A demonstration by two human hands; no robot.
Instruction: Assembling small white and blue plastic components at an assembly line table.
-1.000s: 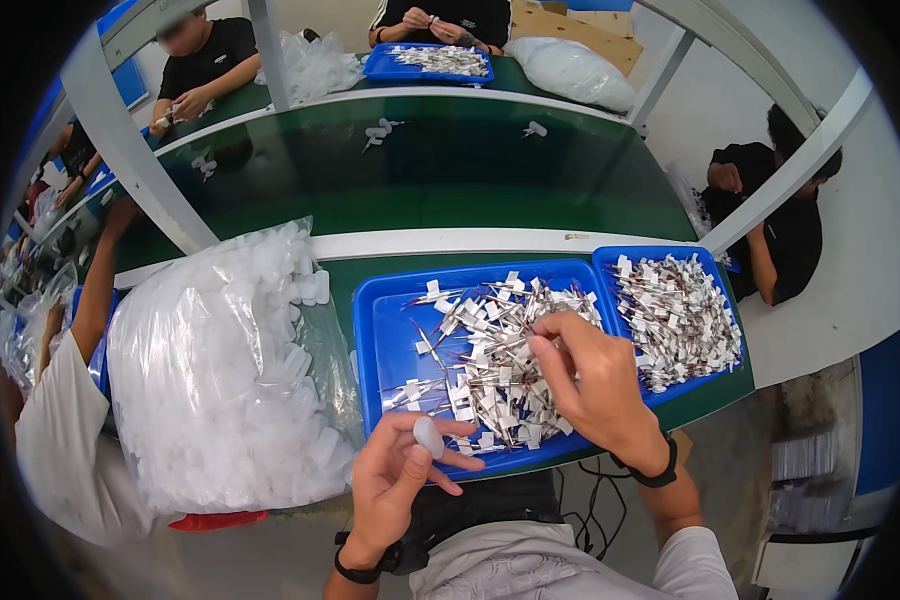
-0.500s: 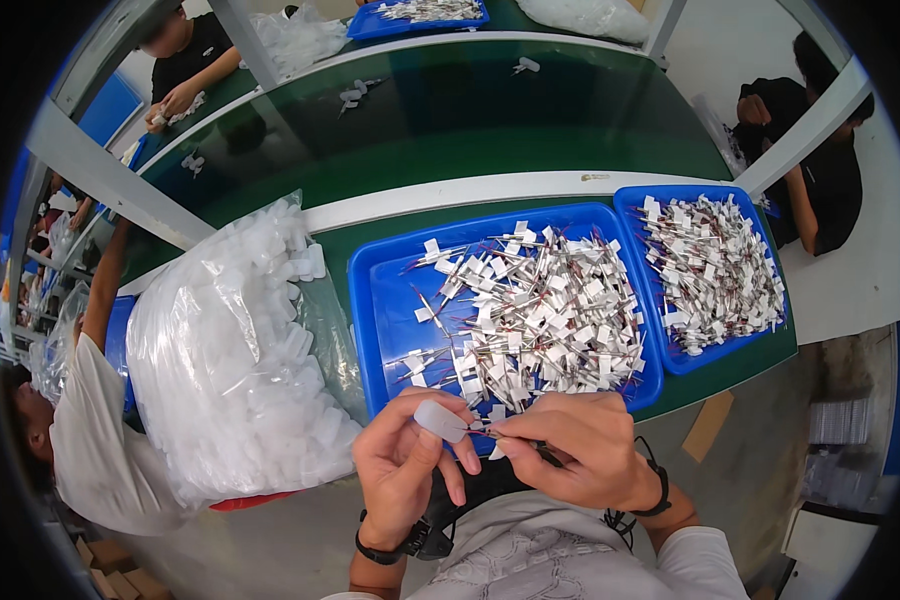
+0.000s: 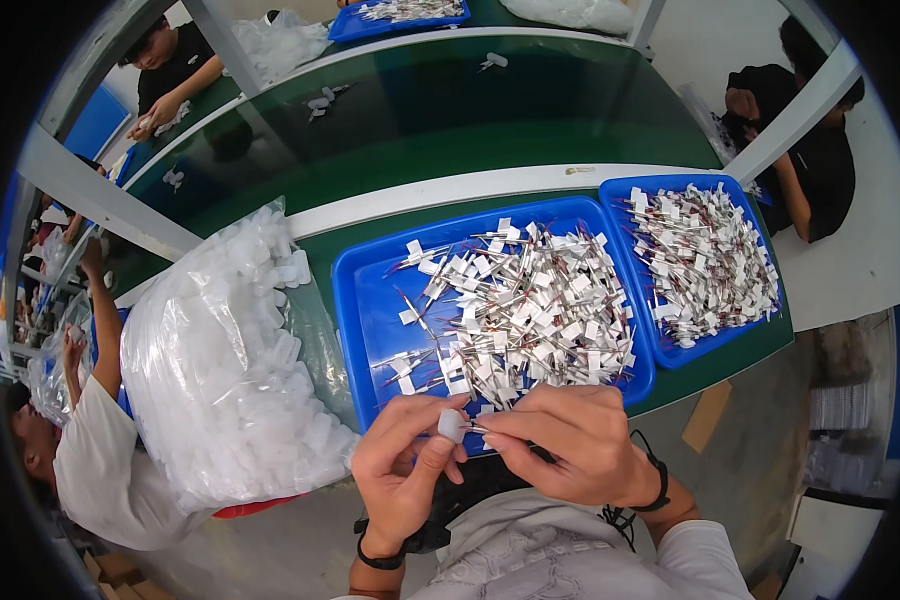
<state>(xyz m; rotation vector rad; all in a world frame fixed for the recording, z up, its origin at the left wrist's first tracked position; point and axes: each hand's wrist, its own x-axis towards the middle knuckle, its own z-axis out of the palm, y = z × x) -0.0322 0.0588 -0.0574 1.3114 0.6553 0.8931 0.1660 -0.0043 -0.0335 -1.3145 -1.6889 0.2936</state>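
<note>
My left hand (image 3: 398, 466) pinches a small whitish plastic sleeve (image 3: 451, 425) between thumb and fingers. Its rounded end faces up toward me. Against the sleeve's right side, my right hand (image 3: 572, 446) grips a thin wired part (image 3: 477, 428) by its end; the fingertips hide most of it. Whether the part sits inside the sleeve or only touches it, I cannot tell. Both hands are over the near edge of a blue tray (image 3: 370, 300), which holds a heap of small wired parts with white tags (image 3: 540, 310).
To the left bulges a clear bag of white plastic sleeves (image 3: 220, 370). A second blue tray (image 3: 660, 345) of tagged parts adjoins on the right. Beyond a white rail (image 3: 430, 190) runs a dark green belt (image 3: 420, 120) with a few pieces. Co-workers sit left, far left and right.
The plastic sleeve has turned in my left fingers and looks shorter, and my hands are closer together. The whole view has shifted slightly. At left, the co-worker's hands have moved.
</note>
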